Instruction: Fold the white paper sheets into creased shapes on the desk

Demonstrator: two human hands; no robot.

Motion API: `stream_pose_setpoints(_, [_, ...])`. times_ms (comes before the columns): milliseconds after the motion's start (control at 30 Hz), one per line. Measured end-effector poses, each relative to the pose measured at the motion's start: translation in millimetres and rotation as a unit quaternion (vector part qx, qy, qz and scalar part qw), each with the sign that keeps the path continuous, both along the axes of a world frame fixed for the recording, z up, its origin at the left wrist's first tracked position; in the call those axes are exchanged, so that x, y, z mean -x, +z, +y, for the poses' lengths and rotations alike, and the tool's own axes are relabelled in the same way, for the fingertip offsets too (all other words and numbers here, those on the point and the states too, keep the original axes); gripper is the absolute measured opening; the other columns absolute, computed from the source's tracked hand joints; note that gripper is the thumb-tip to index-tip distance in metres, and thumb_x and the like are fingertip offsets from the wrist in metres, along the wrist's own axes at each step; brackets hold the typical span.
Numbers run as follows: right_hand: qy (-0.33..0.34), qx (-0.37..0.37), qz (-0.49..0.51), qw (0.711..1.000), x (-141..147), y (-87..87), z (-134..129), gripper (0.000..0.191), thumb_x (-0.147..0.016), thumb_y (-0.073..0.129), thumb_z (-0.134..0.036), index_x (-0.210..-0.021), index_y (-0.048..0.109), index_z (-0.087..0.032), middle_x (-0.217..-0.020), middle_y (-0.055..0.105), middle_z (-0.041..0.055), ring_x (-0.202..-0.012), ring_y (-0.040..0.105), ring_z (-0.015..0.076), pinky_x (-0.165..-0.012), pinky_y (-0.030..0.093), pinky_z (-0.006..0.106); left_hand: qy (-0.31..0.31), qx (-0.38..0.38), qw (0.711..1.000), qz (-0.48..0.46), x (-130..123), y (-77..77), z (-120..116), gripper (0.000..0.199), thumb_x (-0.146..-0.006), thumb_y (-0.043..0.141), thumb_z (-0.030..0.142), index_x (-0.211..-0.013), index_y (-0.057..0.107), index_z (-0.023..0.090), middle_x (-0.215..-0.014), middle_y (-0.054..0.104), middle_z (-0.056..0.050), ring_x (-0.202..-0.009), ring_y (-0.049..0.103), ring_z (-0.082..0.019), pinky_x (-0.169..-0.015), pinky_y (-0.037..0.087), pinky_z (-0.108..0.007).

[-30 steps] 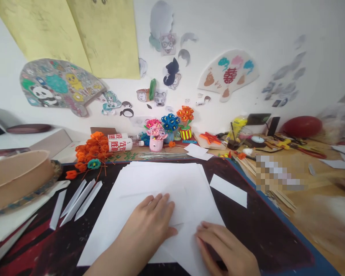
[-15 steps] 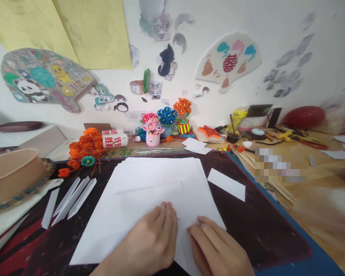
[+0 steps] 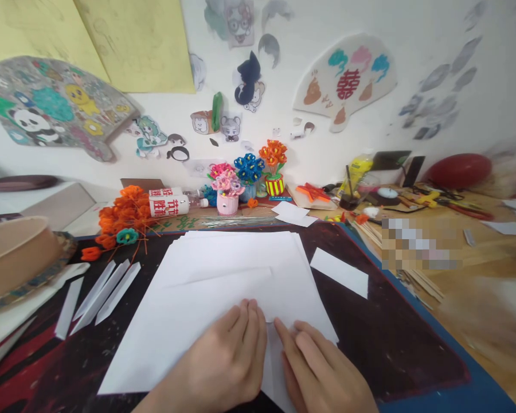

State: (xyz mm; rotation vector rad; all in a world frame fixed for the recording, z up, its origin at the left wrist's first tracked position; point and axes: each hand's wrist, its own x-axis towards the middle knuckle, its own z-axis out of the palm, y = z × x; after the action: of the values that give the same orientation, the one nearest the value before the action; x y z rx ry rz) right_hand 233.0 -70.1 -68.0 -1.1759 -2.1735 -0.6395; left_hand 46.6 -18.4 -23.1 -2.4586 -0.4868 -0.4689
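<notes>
A stack of white paper sheets (image 3: 223,255) lies in front of me on the dark mat. Near its front edge is a small piece of white paper (image 3: 274,361), partly hidden between my hands. My left hand (image 3: 234,355) has its fingers bent and pressed together, holding the left side of the piece. From the right, my right hand (image 3: 322,367) grips the same piece, its index fingertip at the far end of the paper. Both thumbs are hidden. A loose white paper rectangle (image 3: 340,272) rests right of the stack, and several folded paper strips (image 3: 105,292) lie to the left.
Orange pipe-cleaner flowers (image 3: 124,215) and a white bottle with red characters (image 3: 167,203) lie at the back left. Small flower pots (image 3: 227,202) stand by the wall. Wooden sticks (image 3: 419,281) and pliers (image 3: 464,209) are on the right; a round box (image 3: 19,246) sits far left.
My right index finger has stretched forward to the far end of the small paper piece. My left hand stays nearly in place, and the view has shifted slightly.
</notes>
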Motion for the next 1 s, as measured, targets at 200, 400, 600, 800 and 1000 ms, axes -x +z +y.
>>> stream_pose_setpoints(200, [-0.018, 0.001, -0.003, 1.000, 7.7, 9.6, 6.1, 0.040, -0.089, 0.035, -0.002, -0.107, 0.071, -0.005, -0.070, 0.068, 0.0086, -0.069, 0.068, 0.0207, -0.053, 0.050, 0.029, -0.002, 0.008, 1.000, -0.002, 1.4, -2.5, -0.5, 0.032, -0.087, 0.038, 0.004, -0.103, 0.065, -0.001, -0.100, 0.073, -0.020, -0.091, 0.069, -0.028, -0.078, 0.050, -0.038])
stream_pose_setpoints(400, [-0.023, -0.010, -0.015, 1.000, 6.6, 6.5, 8.8, 0.043, -0.090, 0.033, -0.005, -0.105, 0.072, -0.011, -0.089, 0.075, 0.0100, -0.079, 0.070, 0.0222, -0.061, 0.052, 0.031, 0.007, 0.024, 1.000, 0.003, 1.2, -2.3, -1.7, 0.033, -0.086, 0.038, 0.003, -0.105, 0.065, 0.000, -0.102, 0.072, -0.021, -0.091, 0.069, -0.028, -0.077, 0.051, -0.037])
stream_pose_setpoints(600, [0.016, -0.002, -0.016, 1.000, 0.7, 1.9, 12.0, 0.043, -0.084, 0.037, -0.003, -0.109, 0.071, -0.010, -0.115, 0.072, 0.0087, -0.105, 0.067, 0.0230, -0.085, 0.057, 0.032, 0.069, 0.103, 0.992, -0.037, 2.0, -7.3, 2.8, 0.029, -0.095, 0.040, 0.012, -0.112, 0.063, 0.006, -0.114, 0.070, -0.017, -0.103, 0.067, -0.026, -0.084, 0.056, -0.037])
stream_pose_setpoints(800, [0.028, 0.010, -0.011, 0.999, -0.3, 5.3, 13.3, 0.042, -0.083, 0.037, -0.002, -0.105, 0.072, -0.008, -0.111, 0.073, 0.0118, -0.102, 0.069, 0.0230, -0.083, 0.061, 0.032, 0.118, 0.245, 0.961, -0.042, 3.3, -2.1, 15.8, 0.047, -0.096, 0.047, 0.040, -0.131, 0.052, 0.010, -0.137, 0.054, -0.016, -0.124, 0.054, -0.027, -0.097, 0.052, -0.040])
stream_pose_setpoints(1000, [0.035, 0.004, -0.015, 0.999, -0.9, 1.4, 12.5, 0.042, -0.080, 0.038, 0.000, -0.105, 0.072, -0.007, -0.111, 0.072, 0.0138, -0.102, 0.069, 0.0239, -0.084, 0.061, 0.032, 0.109, 0.315, 0.942, -0.035, -6.2, 4.0, 29.6, 0.052, -0.098, 0.039, 0.045, -0.137, 0.047, 0.011, -0.146, 0.044, -0.013, -0.135, 0.042, -0.026, -0.108, 0.041, -0.045])
